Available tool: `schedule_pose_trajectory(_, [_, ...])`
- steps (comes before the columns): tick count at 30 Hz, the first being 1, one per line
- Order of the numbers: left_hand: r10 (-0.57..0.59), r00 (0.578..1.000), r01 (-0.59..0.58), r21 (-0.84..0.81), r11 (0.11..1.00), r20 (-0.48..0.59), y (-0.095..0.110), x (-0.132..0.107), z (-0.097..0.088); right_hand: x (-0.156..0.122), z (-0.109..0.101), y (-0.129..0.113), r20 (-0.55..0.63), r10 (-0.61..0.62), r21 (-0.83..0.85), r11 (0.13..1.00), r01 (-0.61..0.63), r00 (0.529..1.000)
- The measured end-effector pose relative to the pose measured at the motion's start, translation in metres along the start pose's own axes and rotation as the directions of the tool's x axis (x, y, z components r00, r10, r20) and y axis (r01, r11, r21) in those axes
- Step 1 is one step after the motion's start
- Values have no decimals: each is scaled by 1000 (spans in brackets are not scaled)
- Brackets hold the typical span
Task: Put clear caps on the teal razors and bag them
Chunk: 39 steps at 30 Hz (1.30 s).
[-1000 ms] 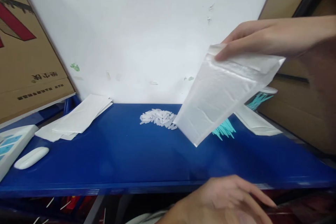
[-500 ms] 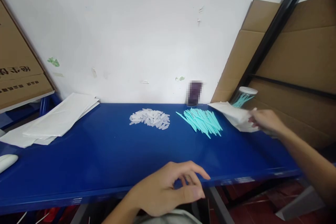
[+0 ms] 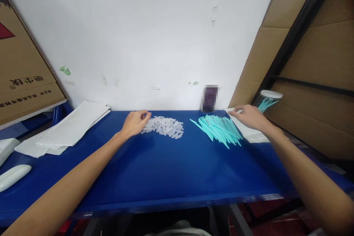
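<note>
My left hand (image 3: pixel 136 121) is stretched forward on the blue table (image 3: pixel 155 166), its fingers curled at the left edge of a pile of small clear plastic pieces (image 3: pixel 165 126). My right hand (image 3: pixel 249 117) rests with loosely bent fingers on a white padded envelope (image 3: pixel 253 134) lying flat at the right, just beside a heap of teal plastic sticks (image 3: pixel 219 128). Whether the left fingers hold a piece is hidden.
A stack of white envelopes (image 3: pixel 66 129) lies at the left, with a white oval object (image 3: pixel 12 177) near the left edge. A clear jar of teal sticks (image 3: pixel 267 100) stands by brown cardboard (image 3: pixel 312 70) at the right. A cardboard box (image 3: pixel 19 70) leans at the left.
The white envelope, held up a second ago, now lies on the table at the right. My left hand has moved from the table's front edge to the clear pieces.
</note>
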<state>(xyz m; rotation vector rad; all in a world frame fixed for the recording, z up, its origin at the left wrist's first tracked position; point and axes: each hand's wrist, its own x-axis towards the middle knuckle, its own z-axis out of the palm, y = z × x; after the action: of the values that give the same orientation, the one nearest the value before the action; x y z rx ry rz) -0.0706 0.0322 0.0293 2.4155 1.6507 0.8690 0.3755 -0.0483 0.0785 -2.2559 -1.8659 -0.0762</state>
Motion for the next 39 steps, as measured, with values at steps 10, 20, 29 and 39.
schedule_pose_trajectory(10, [-112, 967, 122, 26, 992, -230, -75, -8, -3, 12, 29, -36, 355, 50, -235, 971, 37, 933])
schedule_pose_trajectory(20, [-101, 980, 109, 38, 993, -171, -72, -8, 0, 20, 50, -32, 456, 87, -249, 968, 33, 886])
schedule_pose_trajectory(29, [-109, 984, 112, 12, 994, -143, -76, -7, 7, 25, 58, -30, 447, -1, -205, 973, 104, 895])
schedule_pose_trajectory(39, [-117, 974, 117, -12, 993, -193, -76, -8, 5, -6, 22, -74, 353, -276, -129, 932, 339, 894])
